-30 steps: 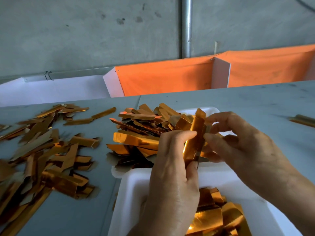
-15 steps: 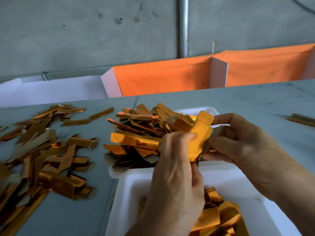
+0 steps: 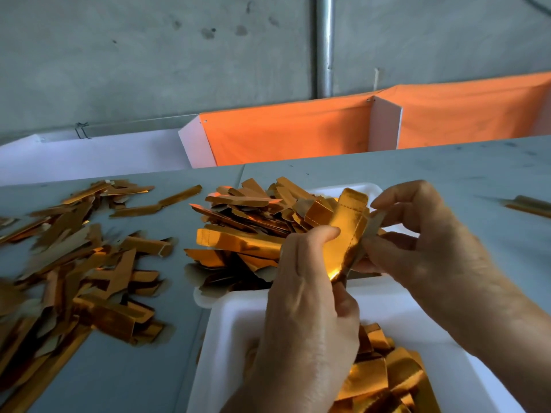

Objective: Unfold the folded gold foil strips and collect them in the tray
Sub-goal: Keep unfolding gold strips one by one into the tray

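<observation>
I hold one gold foil strip (image 3: 346, 234) upright above the near white tray (image 3: 226, 329). My left hand (image 3: 307, 317) grips its lower part, thumb on the shiny face. My right hand (image 3: 426, 251) pinches the strip's right edge and its dull flap. The strip is partly spread open. Opened foil pieces (image 3: 384, 377) lie in the near tray under my hands. A heap of folded strips (image 3: 247, 234) fills a second white tray (image 3: 363, 189) just beyond.
Many more gold strips (image 3: 74, 263) are scattered over the grey table on the left. One stray strip (image 3: 527, 204) lies at the far right. Orange-lined white bins (image 3: 286, 132) stand behind the table against a concrete wall.
The strip went from narrow and folded to wider, its shiny face now spread between my hands. My right fingers have shifted to pull its right edge outward.
</observation>
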A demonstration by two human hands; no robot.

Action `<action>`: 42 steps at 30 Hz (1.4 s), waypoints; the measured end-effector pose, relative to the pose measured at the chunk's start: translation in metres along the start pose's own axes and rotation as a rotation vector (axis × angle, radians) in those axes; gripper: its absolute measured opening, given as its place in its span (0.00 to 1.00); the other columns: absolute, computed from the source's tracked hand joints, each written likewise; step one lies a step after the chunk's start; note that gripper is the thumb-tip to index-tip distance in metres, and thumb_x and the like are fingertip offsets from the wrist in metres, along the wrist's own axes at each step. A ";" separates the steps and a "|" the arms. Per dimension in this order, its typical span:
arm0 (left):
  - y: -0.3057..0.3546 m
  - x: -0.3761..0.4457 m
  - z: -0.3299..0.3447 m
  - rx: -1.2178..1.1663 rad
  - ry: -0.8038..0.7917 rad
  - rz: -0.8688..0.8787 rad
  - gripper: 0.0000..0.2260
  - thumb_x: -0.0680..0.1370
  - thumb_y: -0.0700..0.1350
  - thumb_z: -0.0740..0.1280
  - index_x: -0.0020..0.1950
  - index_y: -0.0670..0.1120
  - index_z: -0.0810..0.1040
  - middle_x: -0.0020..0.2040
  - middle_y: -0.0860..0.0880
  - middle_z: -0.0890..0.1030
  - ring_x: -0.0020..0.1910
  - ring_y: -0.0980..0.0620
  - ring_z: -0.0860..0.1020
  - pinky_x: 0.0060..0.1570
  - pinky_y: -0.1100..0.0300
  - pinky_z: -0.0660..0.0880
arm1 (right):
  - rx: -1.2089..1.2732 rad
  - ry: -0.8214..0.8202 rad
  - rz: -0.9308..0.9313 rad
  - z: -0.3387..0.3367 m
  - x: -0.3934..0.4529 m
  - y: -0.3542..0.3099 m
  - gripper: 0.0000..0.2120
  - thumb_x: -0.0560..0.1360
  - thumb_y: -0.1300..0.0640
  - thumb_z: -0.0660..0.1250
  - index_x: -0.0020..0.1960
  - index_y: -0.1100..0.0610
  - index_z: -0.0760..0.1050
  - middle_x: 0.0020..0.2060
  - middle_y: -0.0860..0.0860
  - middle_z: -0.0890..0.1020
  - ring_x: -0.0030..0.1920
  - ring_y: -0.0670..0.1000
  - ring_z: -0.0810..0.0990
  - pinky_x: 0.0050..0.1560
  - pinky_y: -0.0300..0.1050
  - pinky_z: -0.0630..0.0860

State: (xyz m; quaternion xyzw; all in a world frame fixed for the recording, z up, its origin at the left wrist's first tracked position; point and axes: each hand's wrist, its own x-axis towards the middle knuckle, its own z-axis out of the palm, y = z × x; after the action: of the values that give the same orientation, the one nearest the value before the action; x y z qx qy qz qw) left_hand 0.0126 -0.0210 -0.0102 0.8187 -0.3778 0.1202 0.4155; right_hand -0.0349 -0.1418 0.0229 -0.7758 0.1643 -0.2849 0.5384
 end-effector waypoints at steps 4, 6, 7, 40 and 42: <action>0.004 0.001 -0.001 0.028 0.007 0.017 0.32 0.72 0.40 0.70 0.60 0.66 0.54 0.54 0.68 0.60 0.51 0.69 0.67 0.43 0.79 0.68 | -0.086 -0.025 -0.025 -0.001 -0.001 0.002 0.07 0.67 0.54 0.69 0.42 0.44 0.73 0.38 0.46 0.84 0.36 0.45 0.84 0.41 0.43 0.78; 0.004 0.001 0.000 0.047 0.033 0.041 0.33 0.70 0.37 0.71 0.62 0.64 0.57 0.52 0.68 0.59 0.50 0.71 0.67 0.44 0.80 0.68 | -0.248 -0.034 -0.090 -0.001 -0.003 0.003 0.02 0.68 0.52 0.67 0.40 0.44 0.76 0.37 0.43 0.84 0.36 0.39 0.82 0.36 0.31 0.74; 0.002 0.002 0.001 0.055 0.053 0.052 0.33 0.69 0.35 0.71 0.63 0.61 0.59 0.53 0.67 0.60 0.50 0.73 0.67 0.47 0.81 0.67 | -0.333 -0.041 -0.139 0.000 -0.004 0.003 0.03 0.69 0.52 0.66 0.41 0.44 0.77 0.37 0.42 0.83 0.37 0.37 0.80 0.37 0.29 0.73; -0.016 0.005 -0.006 0.003 -0.135 -0.072 0.32 0.76 0.62 0.45 0.76 0.56 0.35 0.61 0.59 0.59 0.55 0.66 0.64 0.49 0.79 0.64 | -0.085 -0.338 -0.238 -0.003 0.000 0.010 0.06 0.72 0.58 0.68 0.41 0.48 0.74 0.40 0.47 0.81 0.38 0.45 0.83 0.41 0.38 0.79; -0.015 0.005 -0.005 0.082 -0.159 -0.048 0.32 0.78 0.60 0.46 0.74 0.52 0.30 0.63 0.57 0.57 0.56 0.63 0.66 0.52 0.74 0.67 | -0.142 -0.342 -0.254 -0.003 0.000 0.011 0.09 0.72 0.62 0.69 0.39 0.49 0.74 0.40 0.45 0.80 0.39 0.45 0.83 0.40 0.38 0.79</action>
State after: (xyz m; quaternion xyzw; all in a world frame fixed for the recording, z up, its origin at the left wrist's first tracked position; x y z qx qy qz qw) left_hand 0.0279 -0.0143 -0.0134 0.8509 -0.3844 0.0601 0.3530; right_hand -0.0359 -0.1482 0.0132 -0.8634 -0.0088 -0.2022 0.4621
